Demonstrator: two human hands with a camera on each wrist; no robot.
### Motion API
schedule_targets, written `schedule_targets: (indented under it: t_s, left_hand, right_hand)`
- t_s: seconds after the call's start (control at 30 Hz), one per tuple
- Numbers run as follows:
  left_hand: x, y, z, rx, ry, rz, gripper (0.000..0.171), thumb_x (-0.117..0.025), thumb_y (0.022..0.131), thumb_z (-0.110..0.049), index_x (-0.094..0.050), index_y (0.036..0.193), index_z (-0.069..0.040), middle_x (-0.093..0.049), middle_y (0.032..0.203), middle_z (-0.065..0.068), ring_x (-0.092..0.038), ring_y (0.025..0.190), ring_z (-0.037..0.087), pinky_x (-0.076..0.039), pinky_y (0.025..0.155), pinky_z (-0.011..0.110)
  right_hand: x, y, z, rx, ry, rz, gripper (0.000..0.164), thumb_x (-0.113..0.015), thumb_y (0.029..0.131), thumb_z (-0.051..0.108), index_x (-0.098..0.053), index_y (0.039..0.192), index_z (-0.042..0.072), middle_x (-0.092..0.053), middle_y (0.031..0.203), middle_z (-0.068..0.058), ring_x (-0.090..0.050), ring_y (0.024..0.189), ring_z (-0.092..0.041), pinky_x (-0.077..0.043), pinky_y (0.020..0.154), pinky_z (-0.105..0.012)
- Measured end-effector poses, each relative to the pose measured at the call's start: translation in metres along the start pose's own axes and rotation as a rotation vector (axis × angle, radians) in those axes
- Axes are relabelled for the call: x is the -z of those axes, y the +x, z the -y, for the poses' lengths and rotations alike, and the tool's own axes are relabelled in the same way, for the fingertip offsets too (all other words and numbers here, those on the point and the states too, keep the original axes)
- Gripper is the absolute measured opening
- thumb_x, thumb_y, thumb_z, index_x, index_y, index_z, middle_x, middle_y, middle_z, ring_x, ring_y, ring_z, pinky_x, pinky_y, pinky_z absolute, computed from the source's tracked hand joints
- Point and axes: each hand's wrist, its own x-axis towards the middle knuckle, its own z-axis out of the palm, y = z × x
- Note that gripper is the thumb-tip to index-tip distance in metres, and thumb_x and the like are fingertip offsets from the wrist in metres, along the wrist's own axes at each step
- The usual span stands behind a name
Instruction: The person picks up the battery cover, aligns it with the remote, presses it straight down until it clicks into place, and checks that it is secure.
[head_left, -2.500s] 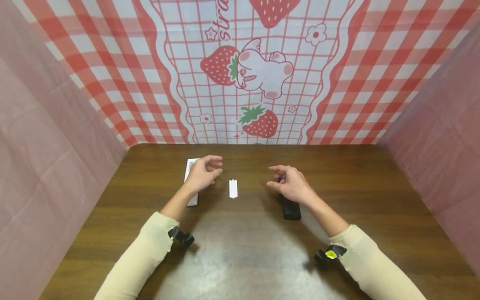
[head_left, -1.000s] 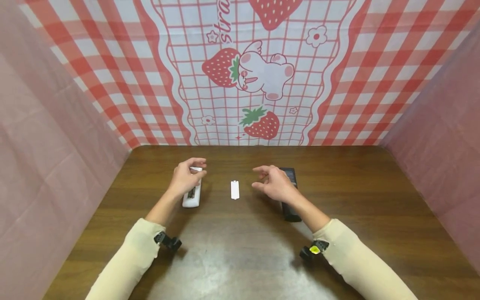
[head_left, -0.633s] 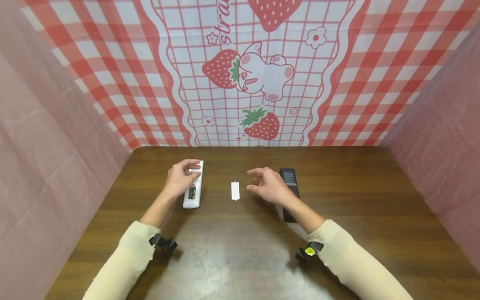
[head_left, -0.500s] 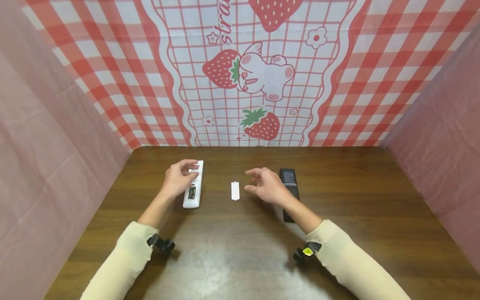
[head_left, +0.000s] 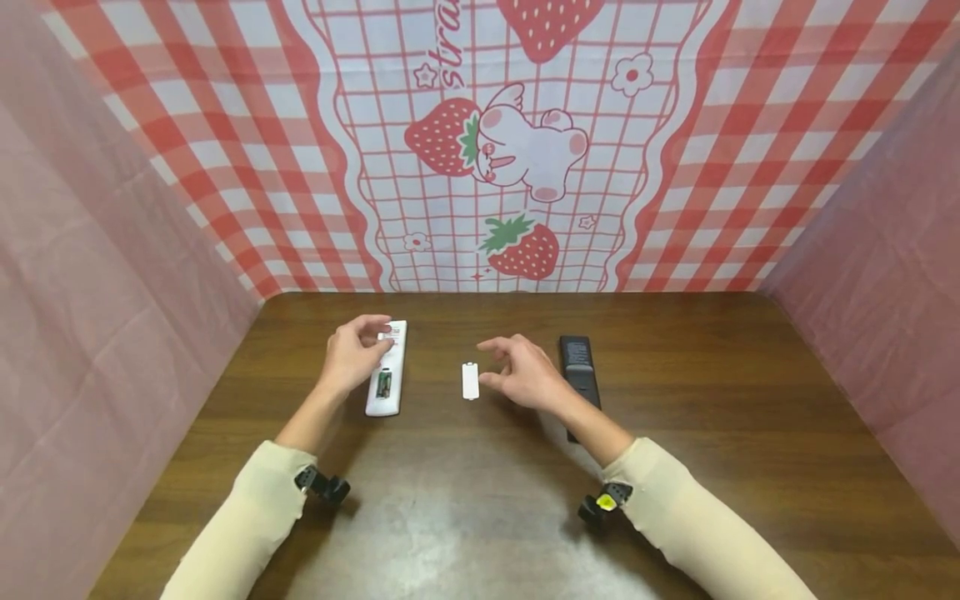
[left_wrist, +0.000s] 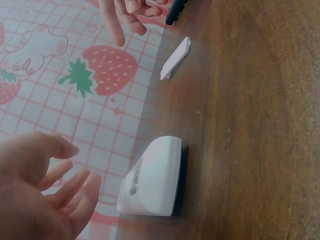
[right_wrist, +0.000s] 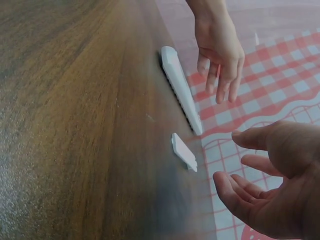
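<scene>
A white remote control [head_left: 394, 363] lies back side up at the left of the table, its battery compartment [head_left: 384, 383] uncovered and dark green inside. Over its upper part hovers my left hand [head_left: 351, 354], fingers loosely bent and apart from the remote in the left wrist view. A small white battery cover [head_left: 470, 381] lies flat to the right of the remote. Just right of that cover is my right hand [head_left: 525, 373], thumb and fingers spread with nothing between them. In the right wrist view the cover [right_wrist: 185, 152] lies beyond the fingertips.
A black remote control [head_left: 576, 354] lies back side up to the right, partly hidden by the right forearm. The brown wooden table [head_left: 465, 500] ends at a red checked strawberry cloth [head_left: 300, 167] behind. Pink cloths [head_left: 112, 250] hang at both sides.
My right hand has moved left, from over the black remote to beside the battery cover. My left hand has shifted left, uncovering more of the white remote and its compartment.
</scene>
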Motion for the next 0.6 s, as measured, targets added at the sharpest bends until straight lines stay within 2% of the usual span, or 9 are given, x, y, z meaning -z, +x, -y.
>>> schedule_targets:
  t_s: [0.1, 0.27, 0.33, 0.4, 0.5, 0.57, 0.6]
  left_hand:
    - [0.001, 0.001, -0.002, 0.004, 0.027, 0.004, 0.042, -0.074, 0.105, -0.011, -0.071, 0.146, -0.001, -0.078, 0.141, 0.024, -0.078, 0.125, 0.041, -0.057, 0.078, 0.013]
    - [0.0, 0.009, 0.007, -0.003, 0.011, 0.013, 0.042, -0.079, 0.103, -0.017, -0.074, 0.142, -0.004, -0.078, 0.141, 0.022, -0.079, 0.126, 0.04, -0.067, 0.1, 0.039]
    - [-0.005, 0.022, 0.028, -0.036, -0.006, -0.014, 0.04, -0.083, 0.099, -0.021, -0.078, 0.137, -0.008, -0.082, 0.134, 0.017, -0.083, 0.116, 0.033, -0.069, 0.095, 0.037]
    - [-0.007, 0.026, 0.034, -0.04, 0.005, -0.02, 0.039, -0.084, 0.098, -0.023, -0.079, 0.135, -0.01, -0.083, 0.133, 0.016, -0.083, 0.113, 0.032, -0.069, 0.095, 0.039]
    - [-0.007, 0.027, 0.032, -0.017, 0.022, -0.016, 0.041, -0.083, 0.099, -0.024, -0.078, 0.137, -0.01, -0.082, 0.136, 0.017, -0.083, 0.117, 0.033, -0.068, 0.101, 0.043]
    - [-0.003, 0.017, 0.012, 0.025, 0.05, 0.01, 0.044, -0.079, 0.102, -0.022, -0.074, 0.142, -0.007, -0.077, 0.145, 0.021, -0.079, 0.129, 0.039, -0.064, 0.113, 0.054]
    - [-0.003, 0.015, 0.009, 0.031, 0.055, 0.011, 0.045, -0.078, 0.102, -0.022, -0.074, 0.144, -0.006, -0.077, 0.146, 0.021, -0.078, 0.13, 0.04, -0.063, 0.115, 0.055]
  right_hand:
    - [0.0, 0.0, 0.001, 0.001, -0.02, 0.002, 0.051, -0.085, 0.101, 0.018, -0.072, 0.149, 0.007, -0.071, 0.131, -0.022, -0.071, 0.09, -0.016, -0.062, 0.086, -0.036]
    - [-0.002, 0.002, 0.002, -0.001, -0.053, -0.004, 0.048, -0.084, 0.101, 0.017, -0.073, 0.147, 0.008, -0.073, 0.131, -0.021, -0.072, 0.091, -0.016, -0.062, 0.09, -0.039]
    - [-0.003, 0.004, 0.0, 0.003, -0.053, -0.003, 0.047, -0.084, 0.101, 0.018, -0.074, 0.146, 0.008, -0.073, 0.131, -0.02, -0.072, 0.091, -0.016, -0.062, 0.09, -0.04]
    - [-0.006, 0.009, -0.005, 0.016, -0.051, -0.005, 0.047, -0.085, 0.1, 0.018, -0.075, 0.145, 0.009, -0.074, 0.131, -0.021, -0.073, 0.09, -0.018, -0.063, 0.089, -0.041]
    - [-0.017, 0.022, -0.026, 0.063, -0.072, -0.028, 0.048, -0.087, 0.099, 0.022, -0.076, 0.144, 0.011, -0.075, 0.127, -0.019, -0.072, 0.094, -0.021, -0.062, 0.083, -0.038]
    - [-0.027, 0.034, -0.045, 0.072, -0.086, -0.039, 0.049, -0.089, 0.097, 0.026, -0.076, 0.144, 0.014, -0.076, 0.127, -0.017, -0.072, 0.101, -0.023, -0.061, 0.082, -0.037]
    - [-0.032, 0.039, -0.054, 0.072, -0.093, -0.042, 0.05, -0.089, 0.097, 0.029, -0.077, 0.144, 0.017, -0.076, 0.126, -0.014, -0.072, 0.105, -0.023, -0.061, 0.082, -0.036]
